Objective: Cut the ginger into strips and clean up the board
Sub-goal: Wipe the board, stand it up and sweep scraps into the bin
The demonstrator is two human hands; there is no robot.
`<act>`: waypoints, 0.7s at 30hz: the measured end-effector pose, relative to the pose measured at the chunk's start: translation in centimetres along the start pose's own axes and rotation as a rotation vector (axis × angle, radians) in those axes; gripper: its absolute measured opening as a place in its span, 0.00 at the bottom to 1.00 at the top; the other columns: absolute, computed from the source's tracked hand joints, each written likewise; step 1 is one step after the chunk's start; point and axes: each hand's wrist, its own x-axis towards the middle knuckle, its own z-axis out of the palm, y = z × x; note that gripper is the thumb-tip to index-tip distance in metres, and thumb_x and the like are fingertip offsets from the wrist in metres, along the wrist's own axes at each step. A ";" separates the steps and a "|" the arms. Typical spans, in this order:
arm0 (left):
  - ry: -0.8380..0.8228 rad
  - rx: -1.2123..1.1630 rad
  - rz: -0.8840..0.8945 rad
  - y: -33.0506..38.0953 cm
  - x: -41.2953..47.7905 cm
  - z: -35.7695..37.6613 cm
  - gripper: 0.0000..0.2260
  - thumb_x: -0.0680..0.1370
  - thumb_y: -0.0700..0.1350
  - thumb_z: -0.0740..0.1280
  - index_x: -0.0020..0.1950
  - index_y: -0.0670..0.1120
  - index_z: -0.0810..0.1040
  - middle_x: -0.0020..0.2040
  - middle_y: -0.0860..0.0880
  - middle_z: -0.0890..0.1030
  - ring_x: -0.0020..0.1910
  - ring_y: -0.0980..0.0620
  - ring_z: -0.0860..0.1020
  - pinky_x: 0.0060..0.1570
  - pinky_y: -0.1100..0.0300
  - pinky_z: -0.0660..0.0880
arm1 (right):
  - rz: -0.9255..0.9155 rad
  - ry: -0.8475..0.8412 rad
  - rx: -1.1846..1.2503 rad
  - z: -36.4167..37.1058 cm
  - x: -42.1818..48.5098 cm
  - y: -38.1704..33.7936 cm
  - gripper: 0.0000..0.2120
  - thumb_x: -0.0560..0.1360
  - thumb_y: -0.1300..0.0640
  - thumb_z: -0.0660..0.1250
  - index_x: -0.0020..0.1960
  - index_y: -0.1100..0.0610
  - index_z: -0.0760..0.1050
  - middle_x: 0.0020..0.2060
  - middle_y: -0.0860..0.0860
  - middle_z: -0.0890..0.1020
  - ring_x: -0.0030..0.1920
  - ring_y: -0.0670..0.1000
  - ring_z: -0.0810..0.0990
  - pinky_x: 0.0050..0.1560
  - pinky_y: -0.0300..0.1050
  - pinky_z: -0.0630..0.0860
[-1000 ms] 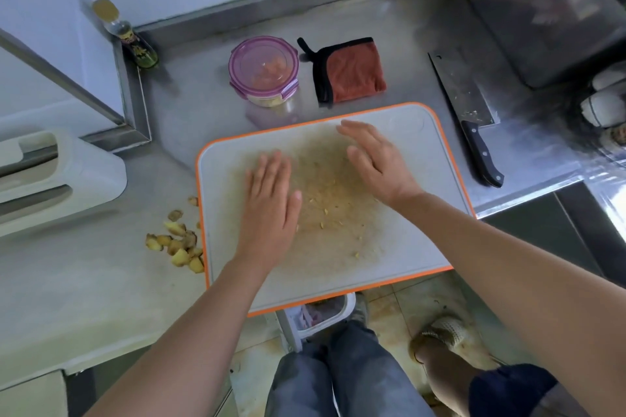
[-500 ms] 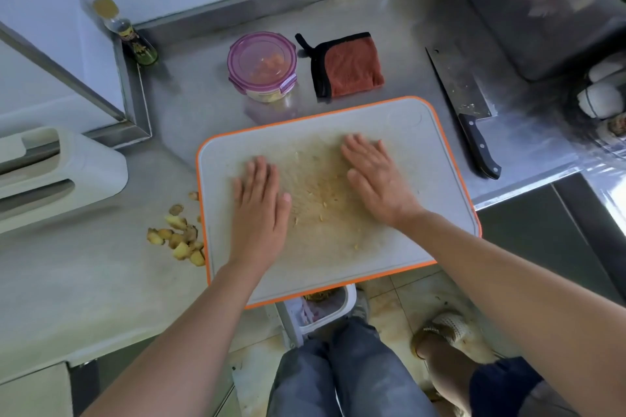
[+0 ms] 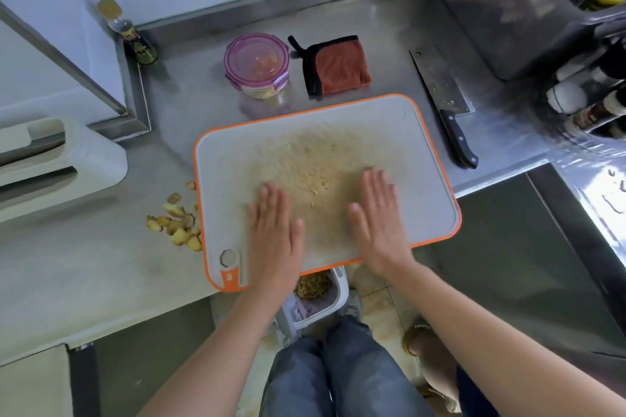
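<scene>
Ginger crumbs [image 3: 316, 191] lie scattered over the stained middle of the cutting board [image 3: 423, 152], a few pale flecks between the two hands. The left hand [image 3: 276, 237] lies palm down on the board's near half, its fingers [image 3: 271, 200] straight and close together. The right hand [image 3: 381, 227] lies flat likewise toward the board's right side, fingers close, though their tips are smeared and I cannot say for sure that they touch the surface. The board juts past the desk [image 3: 84, 274] on its near side, and just under that overhang stands a small white bin [image 3: 338, 291] that seems to hold the cut ginger strips [image 3: 311, 284]. The crumbs are tiny, light and probably damp, so they likely cling to the plastic and are too small to pinch; a flat palm dragged toward the near rim should serve better than picking. The board looks stiff and light, best held by its orange rim or the handle corner at its near left, and, overhanging as it does, it could tip under a heavy press. Left of the board sits a heap of ginger trimmings [image 3: 176, 227]; right of it lies a cleaver [image 3: 440, 91]; behind it, a folded cloth [image 3: 338, 68].
</scene>
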 end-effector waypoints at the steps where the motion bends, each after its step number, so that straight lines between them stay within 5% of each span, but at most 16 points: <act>1: -0.045 -0.057 0.095 0.8 -0.4 0.3 0.30 0.80 0.56 0.39 0.79 0.42 0.50 0.79 0.47 0.47 0.79 0.52 0.43 0.76 0.56 0.38 | -0.116 -0.066 0.082 0.4 -0.6 -1.1 0.33 0.81 0.40 0.36 0.77 0.61 0.44 0.77 0.54 0.45 0.77 0.50 0.41 0.76 0.50 0.40; 5: -0.042 -0.238 0.216 1.7 -1.2 -0.2 0.25 0.83 0.53 0.46 0.79 0.45 0.55 0.79 0.52 0.51 0.78 0.58 0.47 0.77 0.59 0.44 | -0.191 -0.101 0.421 -1.0 -0.7 -2.4 0.25 0.83 0.53 0.49 0.78 0.58 0.49 0.78 0.49 0.52 0.77 0.44 0.48 0.77 0.45 0.46; 9: 0.085 -0.071 -0.023 -0.5 -0.9 -0.6 0.30 0.81 0.56 0.41 0.79 0.41 0.50 0.79 0.48 0.46 0.78 0.54 0.43 0.77 0.54 0.40 | 0.060 0.064 0.151 -1.1 -0.4 -0.1 0.31 0.81 0.42 0.40 0.78 0.57 0.44 0.78 0.51 0.46 0.77 0.44 0.40 0.76 0.46 0.39; 11: -0.005 -0.071 0.032 -0.5 -1.1 -0.2 0.30 0.80 0.56 0.40 0.79 0.41 0.49 0.79 0.47 0.46 0.78 0.54 0.41 0.77 0.53 0.40 | -0.053 -0.021 0.135 -0.3 -1.3 -1.0 0.31 0.81 0.43 0.40 0.78 0.59 0.44 0.78 0.52 0.47 0.77 0.45 0.40 0.76 0.45 0.38; 15: -0.085 -0.201 0.240 0.3 -2.1 -0.4 0.25 0.83 0.53 0.46 0.78 0.45 0.56 0.79 0.51 0.54 0.78 0.60 0.47 0.76 0.60 0.43 | -0.202 -0.100 0.437 -1.2 -1.1 -2.6 0.24 0.82 0.54 0.51 0.77 0.58 0.56 0.76 0.49 0.60 0.76 0.42 0.55 0.74 0.36 0.52; 19: 0.062 -0.091 0.136 -1.5 -0.8 -1.3 0.25 0.82 0.51 0.45 0.78 0.44 0.58 0.79 0.51 0.54 0.78 0.57 0.47 0.77 0.57 0.43 | -0.063 0.007 0.232 -1.5 3.4 -0.3 0.27 0.81 0.48 0.48 0.77 0.58 0.55 0.77 0.51 0.57 0.77 0.46 0.50 0.77 0.49 0.48; 21: 0.085 -0.001 0.097 -2.4 -0.2 -1.4 0.26 0.82 0.51 0.45 0.78 0.43 0.59 0.79 0.48 0.54 0.79 0.54 0.46 0.77 0.53 0.43 | -0.157 -0.055 0.079 -0.6 3.6 -0.2 0.28 0.81 0.46 0.46 0.77 0.59 0.57 0.76 0.53 0.57 0.77 0.48 0.50 0.76 0.54 0.46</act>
